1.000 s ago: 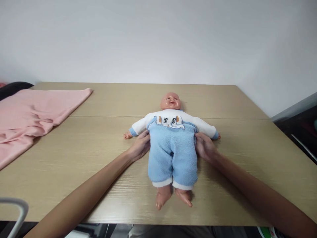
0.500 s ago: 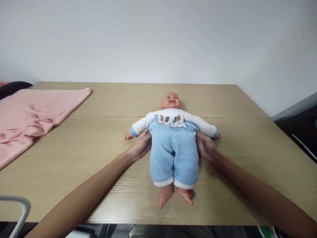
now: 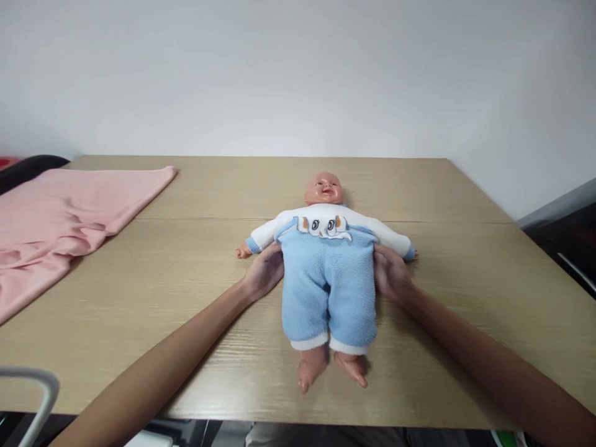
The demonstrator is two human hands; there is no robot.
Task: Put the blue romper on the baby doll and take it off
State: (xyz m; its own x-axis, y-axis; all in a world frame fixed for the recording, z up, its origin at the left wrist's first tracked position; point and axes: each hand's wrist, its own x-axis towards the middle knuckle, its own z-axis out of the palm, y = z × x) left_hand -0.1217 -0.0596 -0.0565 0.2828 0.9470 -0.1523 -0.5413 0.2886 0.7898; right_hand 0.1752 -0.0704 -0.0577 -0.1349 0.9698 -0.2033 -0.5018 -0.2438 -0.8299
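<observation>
A baby doll (image 3: 328, 267) lies on its back on the wooden table (image 3: 195, 273), its head away from me and its feet towards me. It wears a blue fleecy outfit with white sleeves and an animal face on the chest. At the doll's left-hand side in the view, my left hand (image 3: 264, 272) grips its waist from below the arm. My right hand (image 3: 392, 273) grips the opposite side the same way. The fingers of both hands are largely hidden under the doll's body and clothes. Both doll arms stretch out sideways.
A crumpled pink cloth (image 3: 79, 217) spreads over the table's left side. A white curved tube (image 3: 46, 391) rises at the lower left. Behind the table stands a pale wall (image 3: 298, 74). Dark objects (image 3: 563, 236) sit past the right edge.
The view has shifted very slightly. Both hands stay at the doll's sides, and the fabric at its waist looks pulled a little wider.
</observation>
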